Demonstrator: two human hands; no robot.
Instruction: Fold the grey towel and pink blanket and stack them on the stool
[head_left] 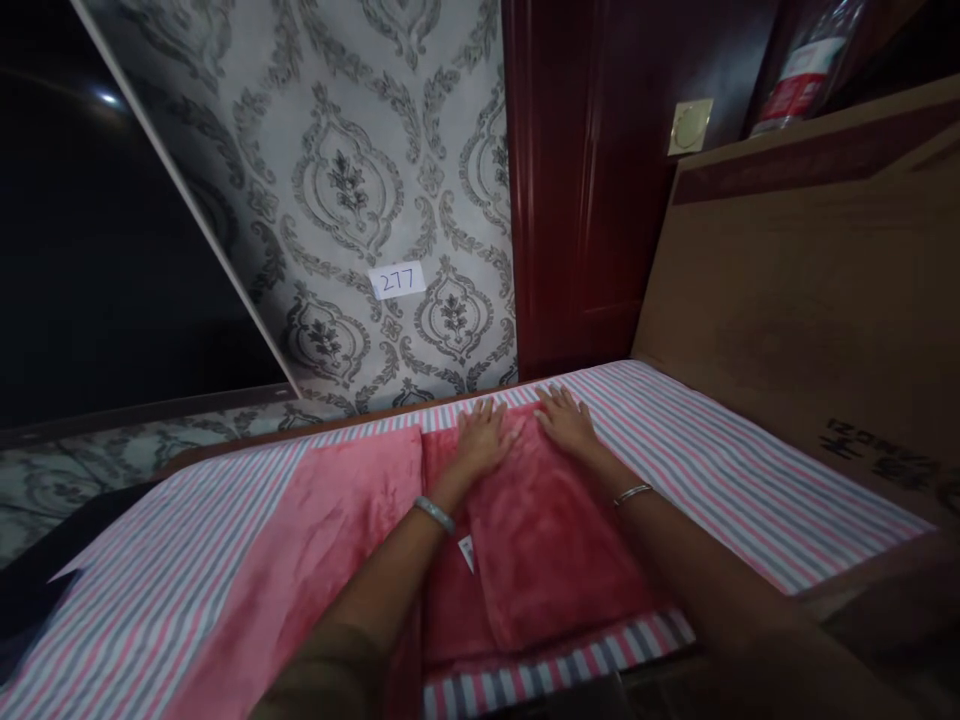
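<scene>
A plush pink-red blanket lies partly folded on a striped sheet. Its right part is folded inward over the middle, while the lighter left part is spread flat. My left hand rests on the far edge of the blanket near the inner fold, fingers spread. At the far right corner, my right hand lies flat with its fingertips reaching onto the sheet. A small white label shows in the middle, next to the fold. Both hands are open and hold nothing.
A large cardboard box stands along the right side, with a plastic bottle beyond its top edge. A dark screen fills the left. Behind is a patterned wall with a paper tag reading 277, beside a dark red door.
</scene>
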